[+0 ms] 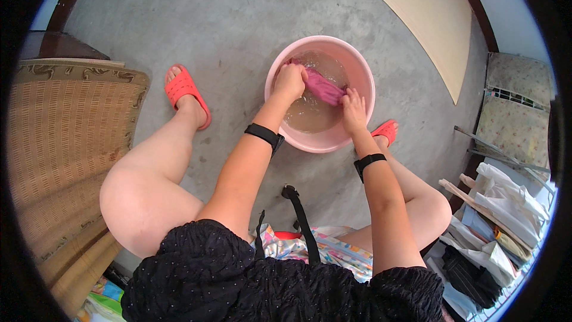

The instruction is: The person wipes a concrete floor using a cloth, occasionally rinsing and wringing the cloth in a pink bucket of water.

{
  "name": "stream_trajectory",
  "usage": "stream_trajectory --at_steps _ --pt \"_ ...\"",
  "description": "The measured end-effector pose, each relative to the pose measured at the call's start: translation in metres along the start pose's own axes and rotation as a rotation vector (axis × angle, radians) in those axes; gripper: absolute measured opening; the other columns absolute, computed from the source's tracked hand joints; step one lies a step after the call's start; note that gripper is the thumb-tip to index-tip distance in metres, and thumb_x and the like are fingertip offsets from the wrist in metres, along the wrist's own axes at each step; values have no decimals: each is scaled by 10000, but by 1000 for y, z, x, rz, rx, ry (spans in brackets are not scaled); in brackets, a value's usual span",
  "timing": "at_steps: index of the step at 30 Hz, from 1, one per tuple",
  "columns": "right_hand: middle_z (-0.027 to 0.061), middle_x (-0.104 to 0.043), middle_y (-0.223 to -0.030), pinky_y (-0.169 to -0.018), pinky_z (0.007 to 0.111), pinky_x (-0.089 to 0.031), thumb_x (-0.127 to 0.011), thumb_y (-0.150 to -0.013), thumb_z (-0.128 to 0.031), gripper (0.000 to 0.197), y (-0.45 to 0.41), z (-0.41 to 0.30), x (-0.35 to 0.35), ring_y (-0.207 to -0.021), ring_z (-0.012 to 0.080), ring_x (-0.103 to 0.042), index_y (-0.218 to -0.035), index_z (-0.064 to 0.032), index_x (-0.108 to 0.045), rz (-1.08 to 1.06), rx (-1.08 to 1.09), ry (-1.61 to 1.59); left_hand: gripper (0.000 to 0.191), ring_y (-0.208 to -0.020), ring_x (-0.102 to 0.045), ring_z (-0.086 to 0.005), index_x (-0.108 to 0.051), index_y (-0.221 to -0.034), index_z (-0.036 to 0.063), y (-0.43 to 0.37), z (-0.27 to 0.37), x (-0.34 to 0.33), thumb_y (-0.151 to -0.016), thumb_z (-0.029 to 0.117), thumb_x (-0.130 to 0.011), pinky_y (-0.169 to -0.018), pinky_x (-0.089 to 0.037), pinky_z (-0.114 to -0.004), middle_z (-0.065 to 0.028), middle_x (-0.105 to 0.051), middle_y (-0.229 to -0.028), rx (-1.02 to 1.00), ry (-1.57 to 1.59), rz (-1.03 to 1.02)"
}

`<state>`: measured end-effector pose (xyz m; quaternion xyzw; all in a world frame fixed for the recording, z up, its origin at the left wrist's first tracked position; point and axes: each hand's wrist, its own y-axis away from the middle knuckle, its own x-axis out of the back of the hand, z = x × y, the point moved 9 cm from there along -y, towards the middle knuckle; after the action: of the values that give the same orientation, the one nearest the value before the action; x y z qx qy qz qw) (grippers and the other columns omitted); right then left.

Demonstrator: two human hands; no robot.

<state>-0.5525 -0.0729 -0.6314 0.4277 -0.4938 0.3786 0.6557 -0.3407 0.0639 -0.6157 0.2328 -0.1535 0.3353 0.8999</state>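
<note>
A round pink plastic basin stands on the floor between my feet, partly filled with cloudy brownish water. Across its middle stretches a wet magenta cloth, bunched lengthwise above or at the water's surface. My left hand is closed around its upper left end. At the lower right end, my right hand grips the cloth near the basin's inner wall, with the fingertips partly hidden. A black strap circles each forearm.
A woven mat with a patterned border covers a raised surface at left. Several folded clothes are piled on a rack at right. A beige sheet lies on the grey concrete floor. My feet wear red slippers.
</note>
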Motion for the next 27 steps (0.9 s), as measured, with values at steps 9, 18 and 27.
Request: stream_trajectory --at_steps 9,18,27 --pt "280 -228 -1568 -1158 507 -274 -630 -913 -429 695 -14 -22 -54 -1423 467 -269 -1455 -58 -402 -162 -512 -593 745 -1237 -519 -466 -227 -1552 215 37 -29 -75 -894 186 -575 -1031 -449 -488 -271 -256 -1523 317 -181 -355" --pt "178 -353 -1478 -1030 514 -429 -649 -872 -350 572 -36 -82 -26 -1330 384 -396 -1385 -144 -504 -422 -628 -469 723 -1312 -421 -468 -270 -1521 180 67 -105 -80 -912 353 -618 -1099 -372 -463 -252 -254 -1534 807 115 -151" --pt "159 -668 -869 -760 375 -489 -578 -892 -251 325 -18 -116 -7 -824 263 -626 -1029 30 -667 -251 -546 -1404 411 -1144 -561 -285 -452 -1291 115 67 -83 -99 -1021 425 -475 -881 -518 -474 -152 -526 -1293 941 1138 -57"
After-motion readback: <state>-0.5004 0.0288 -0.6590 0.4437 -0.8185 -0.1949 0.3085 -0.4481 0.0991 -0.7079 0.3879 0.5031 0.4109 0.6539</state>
